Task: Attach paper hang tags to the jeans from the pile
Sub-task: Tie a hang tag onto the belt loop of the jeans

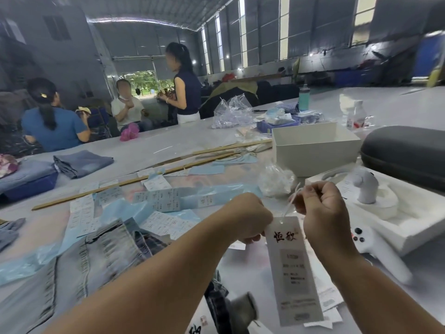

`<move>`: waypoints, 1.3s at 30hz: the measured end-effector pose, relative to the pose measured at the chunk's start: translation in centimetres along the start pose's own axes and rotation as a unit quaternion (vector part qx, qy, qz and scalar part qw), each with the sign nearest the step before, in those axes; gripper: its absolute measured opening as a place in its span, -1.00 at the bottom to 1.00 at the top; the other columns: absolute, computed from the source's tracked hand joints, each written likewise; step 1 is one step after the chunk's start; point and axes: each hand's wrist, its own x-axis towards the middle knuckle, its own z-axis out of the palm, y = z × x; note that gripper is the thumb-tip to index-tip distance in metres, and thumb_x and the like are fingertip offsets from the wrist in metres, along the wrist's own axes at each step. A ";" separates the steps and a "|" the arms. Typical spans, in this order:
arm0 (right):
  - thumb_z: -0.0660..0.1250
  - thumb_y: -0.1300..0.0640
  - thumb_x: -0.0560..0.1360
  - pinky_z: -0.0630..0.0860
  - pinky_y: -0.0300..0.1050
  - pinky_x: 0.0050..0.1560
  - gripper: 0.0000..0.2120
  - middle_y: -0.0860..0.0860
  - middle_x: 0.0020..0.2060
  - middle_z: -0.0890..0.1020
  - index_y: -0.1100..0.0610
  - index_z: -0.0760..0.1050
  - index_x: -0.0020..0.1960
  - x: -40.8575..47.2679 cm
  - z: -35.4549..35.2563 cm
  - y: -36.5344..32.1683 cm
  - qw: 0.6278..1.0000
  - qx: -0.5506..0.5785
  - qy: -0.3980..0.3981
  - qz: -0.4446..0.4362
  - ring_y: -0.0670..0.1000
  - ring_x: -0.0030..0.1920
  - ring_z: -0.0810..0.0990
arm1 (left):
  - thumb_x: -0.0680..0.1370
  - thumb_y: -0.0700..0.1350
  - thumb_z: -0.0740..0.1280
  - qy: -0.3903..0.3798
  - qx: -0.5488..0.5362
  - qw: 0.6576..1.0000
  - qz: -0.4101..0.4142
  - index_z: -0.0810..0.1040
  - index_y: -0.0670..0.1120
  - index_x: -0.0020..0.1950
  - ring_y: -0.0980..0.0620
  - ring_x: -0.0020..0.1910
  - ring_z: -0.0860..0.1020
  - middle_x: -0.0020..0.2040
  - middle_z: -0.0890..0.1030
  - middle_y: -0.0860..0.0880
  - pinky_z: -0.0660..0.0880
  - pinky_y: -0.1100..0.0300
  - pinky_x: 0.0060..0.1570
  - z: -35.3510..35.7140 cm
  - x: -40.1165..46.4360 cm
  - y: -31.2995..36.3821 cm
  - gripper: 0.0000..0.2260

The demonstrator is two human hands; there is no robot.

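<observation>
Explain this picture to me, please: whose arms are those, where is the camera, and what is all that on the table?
No machine here: a person wears a camera on the head, looking down at their own bare arms. The left hand pinches the top of a white paper hang tag. The right hand pinches a thin white string that runs to the tag's hole. Pale jeans lie under the left arm, with label sheets beyond them. Also on the table: folded jeans, a white box and a dark case. Other people sit behind.
</observation>
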 end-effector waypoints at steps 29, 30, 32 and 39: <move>0.16 0.19 0.65 0.65 0.04 -0.10 -0.84 -0.01 -0.34 0.68 0.14 0.46 -0.07 2.7 -2.3 2.8 0.998 -0.021 -0.048 0.046 0.01 -0.31 0.63 | 0.53 -0.27 0.18 0.007 0.196 0.981 0.007 0.47 -0.13 0.21 -0.04 -0.16 0.46 -0.06 0.48 -0.07 0.40 0.20 -0.32 7.1 7.4 -3.3 -0.73; 0.17 0.19 0.65 0.65 0.04 -0.11 -0.84 -0.01 -0.34 0.69 0.15 0.46 -0.08 2.9 -2.1 3.1 0.997 -0.021 -0.056 0.056 -0.02 -0.33 0.62 | 0.52 -0.28 0.16 0.012 0.184 0.983 0.012 0.47 -0.12 0.25 -0.04 -0.12 0.45 0.00 0.51 -0.09 0.40 0.19 -0.26 6.9 7.4 -3.2 -0.67; 0.17 0.20 0.65 0.65 0.04 -0.13 -0.85 0.00 -0.34 0.69 0.17 0.45 -0.07 3.2 -1.4 3.7 0.994 -0.015 -0.073 0.073 -0.02 -0.34 0.62 | 0.51 -0.30 0.15 0.014 0.160 0.987 0.015 0.45 -0.10 0.33 -0.06 0.01 0.47 0.18 0.55 -0.11 0.40 0.17 -0.12 6.5 7.3 -3.0 -0.60; 0.21 0.26 0.61 0.63 -0.11 -0.30 -0.88 0.05 -0.37 0.68 0.28 0.46 -0.07 4.5 1.7 6.0 0.986 -0.011 -0.121 0.115 0.00 -0.40 0.61 | 0.53 -0.27 0.20 0.002 0.231 0.973 0.011 0.53 -0.17 0.21 -0.07 -0.01 0.50 0.05 0.57 -0.11 0.46 0.13 -0.04 5.1 6.9 -2.2 -0.72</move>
